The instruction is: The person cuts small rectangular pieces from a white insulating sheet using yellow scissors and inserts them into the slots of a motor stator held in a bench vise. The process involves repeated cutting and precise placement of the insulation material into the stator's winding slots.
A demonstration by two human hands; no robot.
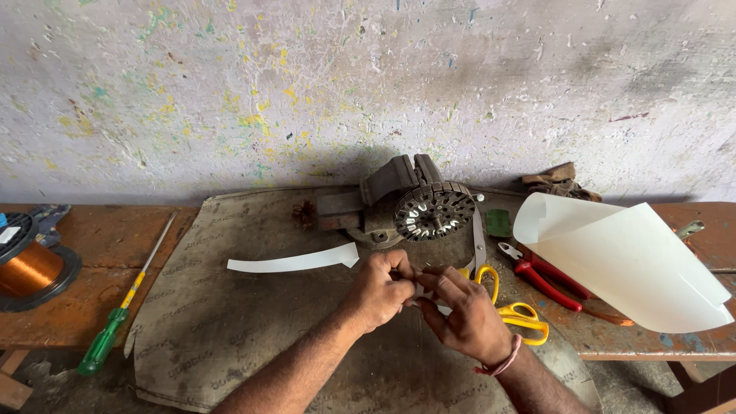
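While both hands work close together over the bench (84,307):
left hand (379,287): pinching a small pale strip (424,293)
right hand (464,310): fingers curled, gripping the same strip
nearby: yellow scissors (514,310) just beside the right hand

Hidden and cut off — head view

Small piece pinched between left hand (381,289) and right hand (464,313) mostly covered, kind unclear; yellow scissors (515,310) part-hidden behind the right hand; copper wire spool (29,264) cropped at the left edge — forearms cut below.
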